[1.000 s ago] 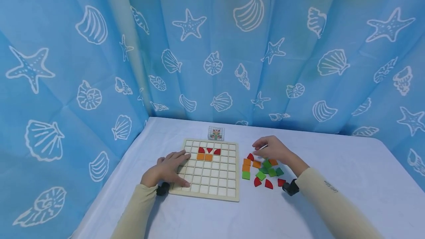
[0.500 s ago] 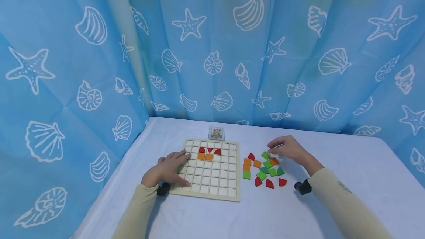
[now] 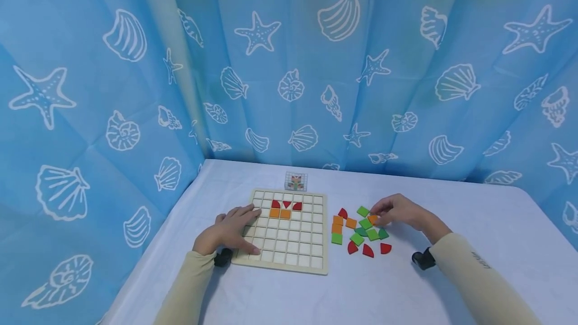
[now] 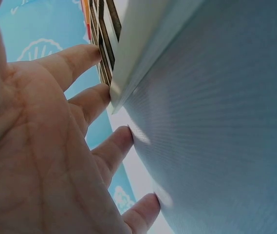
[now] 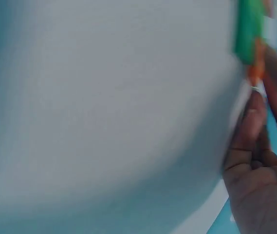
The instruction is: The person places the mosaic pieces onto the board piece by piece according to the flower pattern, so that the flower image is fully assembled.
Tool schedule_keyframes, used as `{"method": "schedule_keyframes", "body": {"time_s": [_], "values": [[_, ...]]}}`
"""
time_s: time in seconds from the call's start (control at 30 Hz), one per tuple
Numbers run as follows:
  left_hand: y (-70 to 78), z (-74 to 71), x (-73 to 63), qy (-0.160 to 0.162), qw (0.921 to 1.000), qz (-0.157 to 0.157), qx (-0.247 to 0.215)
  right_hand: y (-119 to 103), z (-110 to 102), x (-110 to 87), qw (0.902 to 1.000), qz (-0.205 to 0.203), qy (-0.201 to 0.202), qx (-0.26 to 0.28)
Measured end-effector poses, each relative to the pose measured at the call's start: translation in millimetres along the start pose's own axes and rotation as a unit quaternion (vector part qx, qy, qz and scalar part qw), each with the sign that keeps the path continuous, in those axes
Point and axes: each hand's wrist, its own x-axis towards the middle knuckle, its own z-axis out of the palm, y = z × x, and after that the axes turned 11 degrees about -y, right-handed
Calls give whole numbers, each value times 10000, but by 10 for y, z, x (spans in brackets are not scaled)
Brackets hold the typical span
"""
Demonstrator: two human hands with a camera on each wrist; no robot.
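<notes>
My left hand [image 3: 230,229] lies spread at the left edge of a pale wooden grid board [image 3: 289,269]; in the left wrist view two fingertips touch the board and two rest on the cloth. On the board sit several red pieces [image 3: 297,206] in one row and two orange square tiles [image 3: 285,213] below. To the right, my right hand [image 3: 402,212] pinches an orange tile [image 3: 372,219] between thumb and fingers, at the far right of the loose pieces. The right wrist view is blurred, with a green piece [image 5: 248,29] close to that tile.
Several loose green tiles [image 3: 336,238], orange tiles [image 3: 337,220] and red quarter-round pieces [image 3: 368,251] lie right of the board. A small pattern card [image 3: 295,181] stands behind it. A white cloth [image 3: 361,290] covers the table, and a blue shell-print curtain [image 3: 289,64] hangs behind.
My right hand has moved right across the loose pieces, then down to the orange tile, and its fingers have closed on it. My left hand stays on the board's edge.
</notes>
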Motion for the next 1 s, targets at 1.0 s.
{"method": "schedule_keyframes", "body": {"time_s": [1.0], "values": [[37, -12, -20, 56, 9997, -116, -190, -38, 34, 119, 9980, 492, 119, -379]]}}
